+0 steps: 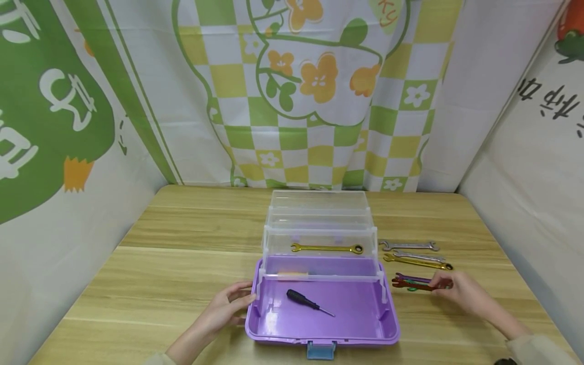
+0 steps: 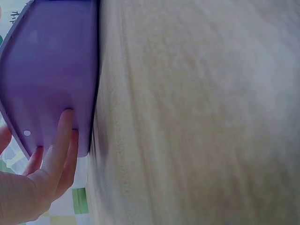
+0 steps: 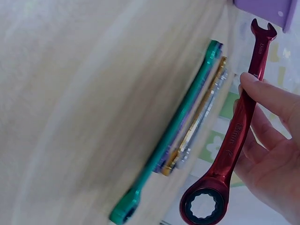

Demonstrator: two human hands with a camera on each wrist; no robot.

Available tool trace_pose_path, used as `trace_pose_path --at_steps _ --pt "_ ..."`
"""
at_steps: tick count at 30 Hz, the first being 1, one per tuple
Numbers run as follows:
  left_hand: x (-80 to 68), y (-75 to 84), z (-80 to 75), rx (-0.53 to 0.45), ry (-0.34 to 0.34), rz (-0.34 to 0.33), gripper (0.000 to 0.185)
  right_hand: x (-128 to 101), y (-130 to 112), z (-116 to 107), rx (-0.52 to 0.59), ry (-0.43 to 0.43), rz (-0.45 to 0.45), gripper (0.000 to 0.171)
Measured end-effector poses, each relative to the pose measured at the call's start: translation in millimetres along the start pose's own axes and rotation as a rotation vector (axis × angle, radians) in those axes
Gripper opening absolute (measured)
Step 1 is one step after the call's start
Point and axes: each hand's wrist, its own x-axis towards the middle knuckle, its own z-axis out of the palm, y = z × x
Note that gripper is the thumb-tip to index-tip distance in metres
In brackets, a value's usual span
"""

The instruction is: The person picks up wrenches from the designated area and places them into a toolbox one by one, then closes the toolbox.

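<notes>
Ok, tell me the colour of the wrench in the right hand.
Red wrench; right wrist view shows it best.

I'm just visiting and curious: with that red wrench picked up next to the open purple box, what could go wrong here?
The right hand holds the red wrench in a light fingertip grip, so it could slip onto the green wrench below. Carried into the purple toolbox, it might knock the clear tray. The left hand only touches the box wall, so the box may slide.

A makeshift recording booth, not a real workshop. Printed cloths (image 1: 315, 91) hang across the top and sides. They enclose a wooden surface (image 1: 182, 263).
</notes>
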Motion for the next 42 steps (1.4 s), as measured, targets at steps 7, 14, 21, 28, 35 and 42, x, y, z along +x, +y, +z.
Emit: trace_pose_path --at_steps 7,14,21,28,35,42 --pt "0.3 -0.6 -0.4 -0.014 -0.010 -0.001 0.063 6.3 -10.1 -12.0 -0.009 0.026 0.001 0.016" --pt "1.0 -1.6 -0.6 -0.023 -0.015 -0.003 0.065 17.2 -26.6 -25.1 -0.046 0.074 -0.040 0.019" --pt "5.1 -7.9 -3.8 -0.031 -0.020 -0.012 0.071 26.0 -40.2 -27.0 -0.112 0.135 -0.113 0.025" --pt "2.5 -7.1 -3.3 -0.025 -0.036 0.016 0.067 37.8 -58.8 -31.4 -0.084 0.125 -0.167 0.023" --pt "2.8 -8.0 -5.1 -0.032 -0.064 0.032 0.071 55.5 -78.6 -32.9 -0.090 0.085 -0.177 0.018" --pt "0.7 -2.1 -1.3 -0.028 -0.026 0.008 0.066 72.3 -92.9 -25.4 -0.087 0.054 -0.215 0.016"
